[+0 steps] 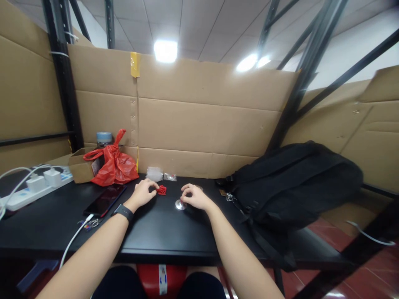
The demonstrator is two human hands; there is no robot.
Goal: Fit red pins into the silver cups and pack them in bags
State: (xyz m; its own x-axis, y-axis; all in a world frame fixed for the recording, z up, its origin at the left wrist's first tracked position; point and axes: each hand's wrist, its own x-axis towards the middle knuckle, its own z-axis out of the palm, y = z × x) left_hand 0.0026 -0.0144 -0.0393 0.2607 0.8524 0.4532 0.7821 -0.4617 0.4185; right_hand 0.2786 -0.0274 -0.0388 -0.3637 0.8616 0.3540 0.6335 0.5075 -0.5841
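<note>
My left hand point(145, 193), with a dark watch on the wrist, rests low over the black table. Its thumb and index finger are curled together at the left edge of a small tangled bundle of red cord point(161, 190). To the right, my right hand point(195, 197) is closed in a pinch, fingertips pointing down. Just under those fingertips a small, shiny, round silver disc point(179, 205) lies on the table. A tiny reddish bit shows at the fingertips, too small to name.
Behind the hands lie two small clear plastic packets point(155, 174). On the left are a red plastic bag point(115, 164), an open cardboard box point(81, 165), a phone point(105, 200) and a power strip point(18, 199). A black backpack point(296, 182) fills the right side. Cardboard point(202, 124) walls the back.
</note>
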